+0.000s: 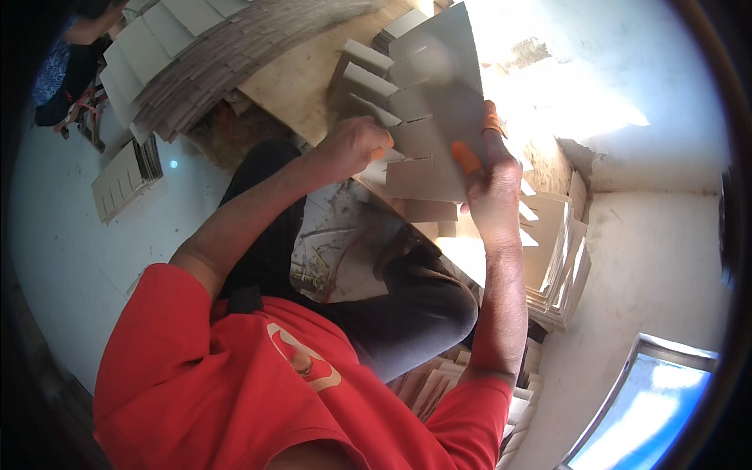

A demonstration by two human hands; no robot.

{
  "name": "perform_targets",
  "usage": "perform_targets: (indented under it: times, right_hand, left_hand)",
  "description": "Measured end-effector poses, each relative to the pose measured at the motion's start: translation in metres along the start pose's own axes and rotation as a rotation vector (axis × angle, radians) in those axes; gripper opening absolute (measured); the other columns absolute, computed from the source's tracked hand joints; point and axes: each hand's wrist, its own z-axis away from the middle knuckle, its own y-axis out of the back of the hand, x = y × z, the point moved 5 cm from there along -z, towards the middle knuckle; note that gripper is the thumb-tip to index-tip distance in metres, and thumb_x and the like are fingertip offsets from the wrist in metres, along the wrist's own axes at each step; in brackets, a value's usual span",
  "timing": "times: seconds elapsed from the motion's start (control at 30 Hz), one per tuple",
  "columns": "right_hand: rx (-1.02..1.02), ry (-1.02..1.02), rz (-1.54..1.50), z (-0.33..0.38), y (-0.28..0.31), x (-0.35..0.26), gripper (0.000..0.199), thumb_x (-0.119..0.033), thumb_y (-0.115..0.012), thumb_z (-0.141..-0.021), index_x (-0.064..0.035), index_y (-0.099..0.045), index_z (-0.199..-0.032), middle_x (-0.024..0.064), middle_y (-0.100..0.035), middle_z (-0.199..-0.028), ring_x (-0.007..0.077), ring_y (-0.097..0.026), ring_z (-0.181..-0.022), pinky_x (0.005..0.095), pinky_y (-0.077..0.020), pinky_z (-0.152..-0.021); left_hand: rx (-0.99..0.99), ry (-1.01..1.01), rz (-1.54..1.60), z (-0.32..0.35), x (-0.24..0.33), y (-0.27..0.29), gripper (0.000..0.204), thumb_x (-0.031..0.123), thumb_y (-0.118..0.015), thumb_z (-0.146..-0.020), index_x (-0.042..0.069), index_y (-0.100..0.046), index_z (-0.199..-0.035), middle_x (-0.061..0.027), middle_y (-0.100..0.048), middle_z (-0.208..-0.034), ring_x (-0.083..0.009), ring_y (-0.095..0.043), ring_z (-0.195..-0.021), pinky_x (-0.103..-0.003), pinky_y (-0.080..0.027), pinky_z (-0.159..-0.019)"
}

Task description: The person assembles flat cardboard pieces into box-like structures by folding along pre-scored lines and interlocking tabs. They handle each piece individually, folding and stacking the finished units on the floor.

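Observation:
A tall slotted cardboard sheet [442,117] stands tilted before me, with short slits along its left part. My right hand [493,176] is closed on its right edge, an orange cover on the thumb and on a finger. Several cardboard strips [370,82] stick out from the sheet's left side, crossing it near the slits. At the lowest of these, my left hand [352,147] is pinched, orange covers on its fingertips; a pale cardboard strip [394,156] shows at those fingers. Where exactly the strip meets the sheet is partly hidden.
A wooden board [294,86] lies beneath the work. Large stacks of cardboard pieces [196,70] rise at the far left, with a small slotted bundle [125,180] on the floor. More cardboard sheets [552,251] lean by the right wall [650,258]. Another person's arm [94,27] shows at the far left.

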Motion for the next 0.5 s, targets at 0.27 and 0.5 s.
perform_targets:
  times: [0.27, 0.5]
  right_hand:
    - [-0.178, 0.241, 0.284, -0.020, -0.038, 0.015, 0.073, 0.015, -0.045, -0.080, 0.0009, -0.019, -0.147, 0.0099, -0.065, -0.081, 0.0139, -0.057, -0.052, 0.0255, -0.0400, -0.038]
    - [-0.492, 0.020, 0.592, -0.032, -0.048, 0.016, 0.077, -0.008, -0.056, -0.092, -0.0098, -0.005, -0.150, 0.0190, -0.067, -0.099, 0.0260, -0.068, -0.087, 0.0323, -0.0539, -0.070]
  left_hand:
    - [0.009, -0.055, -0.049, -0.003, 0.002, -0.002, 0.016, -0.002, -0.067, -0.072, -0.001, -0.066, -0.088, -0.0130, -0.062, -0.076, -0.0296, -0.058, -0.077, -0.040, -0.048, -0.066]
    - [-0.037, 0.002, -0.067, -0.007, 0.000, -0.002, 0.015, 0.000, -0.067, -0.075, 0.000, -0.066, -0.090, -0.0141, -0.063, -0.082, -0.0286, -0.058, -0.078, -0.038, -0.048, -0.067]
